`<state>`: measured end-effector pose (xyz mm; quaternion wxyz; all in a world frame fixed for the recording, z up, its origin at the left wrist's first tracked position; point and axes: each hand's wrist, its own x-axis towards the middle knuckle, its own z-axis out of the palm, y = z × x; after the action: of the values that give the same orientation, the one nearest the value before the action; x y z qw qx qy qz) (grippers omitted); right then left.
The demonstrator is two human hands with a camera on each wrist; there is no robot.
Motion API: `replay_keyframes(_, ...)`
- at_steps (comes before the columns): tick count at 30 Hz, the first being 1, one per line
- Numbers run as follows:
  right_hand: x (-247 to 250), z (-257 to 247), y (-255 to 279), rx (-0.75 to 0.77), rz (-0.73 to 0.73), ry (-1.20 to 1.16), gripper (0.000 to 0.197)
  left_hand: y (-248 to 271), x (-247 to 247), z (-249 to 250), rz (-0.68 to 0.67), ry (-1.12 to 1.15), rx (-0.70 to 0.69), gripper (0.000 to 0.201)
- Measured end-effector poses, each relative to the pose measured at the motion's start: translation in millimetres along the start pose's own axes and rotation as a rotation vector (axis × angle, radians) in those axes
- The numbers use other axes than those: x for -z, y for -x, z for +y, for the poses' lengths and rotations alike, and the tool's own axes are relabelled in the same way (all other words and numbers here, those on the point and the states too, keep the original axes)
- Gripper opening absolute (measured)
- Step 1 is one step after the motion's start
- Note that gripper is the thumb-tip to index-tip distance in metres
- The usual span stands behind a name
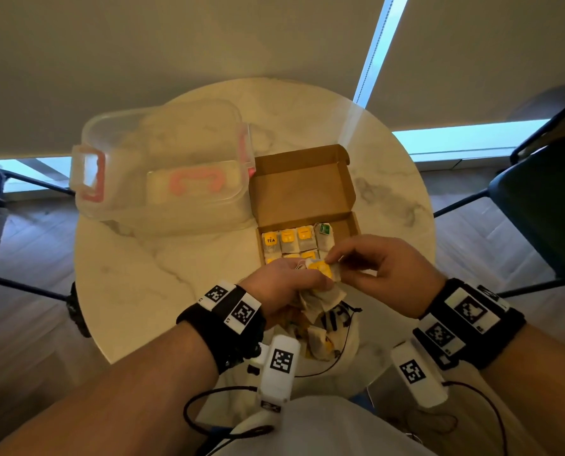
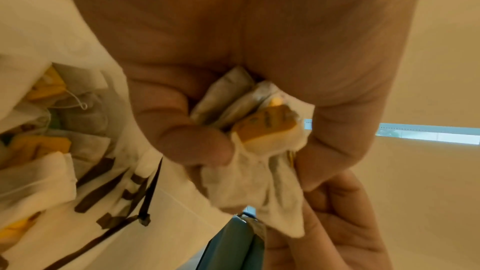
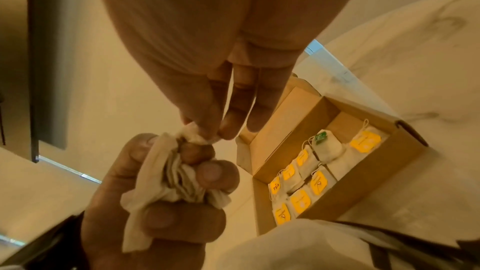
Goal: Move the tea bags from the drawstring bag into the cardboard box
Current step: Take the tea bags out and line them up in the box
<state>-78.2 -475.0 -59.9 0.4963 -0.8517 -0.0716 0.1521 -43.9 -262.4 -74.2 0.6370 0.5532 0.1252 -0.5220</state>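
An open cardboard box lies on the table with rows of yellow-tagged tea bags and one green-tagged bag inside. Just in front of it my left hand grips a crumpled bunch of tea bags. My right hand pinches the edge of one tea bag in that bunch. In the right wrist view thumb and forefinger nip the white paper corner above the left fist, with the box beside them. The white drawstring bag lies open under my hands, with more tea bags inside.
A clear plastic container with pink latches stands left of the box on the round marble table. A dark chair stands at the right, and another chair's frame at the left. The bag's black cord trails near the table edge.
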Motion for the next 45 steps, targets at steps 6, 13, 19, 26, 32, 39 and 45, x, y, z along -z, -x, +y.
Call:
replay_keyframes(6, 6, 2, -7, -0.04, 0.115, -0.002, 0.022, -10, 13, 5, -0.118, 0.048, 0.048, 0.049)
replay_keyframes(13, 13, 35, -24, -0.248, 0.226, 0.122, 0.01, -18, 36, -4, 0.147, -0.002, 0.081, 0.027)
replay_keyframes(19, -7, 72, -62, -0.337, 0.295, 0.485, 0.005, -25, 43, -11, 0.309, 0.17, 0.065, 0.014)
replay_keyframes(26, -23, 96, -79, -0.308, 0.264, 0.826, 0.02, -33, 46, -19, 0.389, 0.25, 0.066, 0.024)
replay_keyframes(32, -24, 99, -76, -0.149, 0.215, 0.96, 0.024, -35, 49, -23, 0.369, 0.256, 0.059, 0.029)
replay_keyframes(39, -26, 97, -83, -0.194, 0.029, 1.099, 0.022, -36, 49, -24, 0.382, 0.242, 0.053, 0.032)
replay_keyframes(45, -25, 93, -83, -0.186, 0.018, 1.183, 0.034, -33, 46, -24, 0.406, 0.244, 0.042, 0.027)
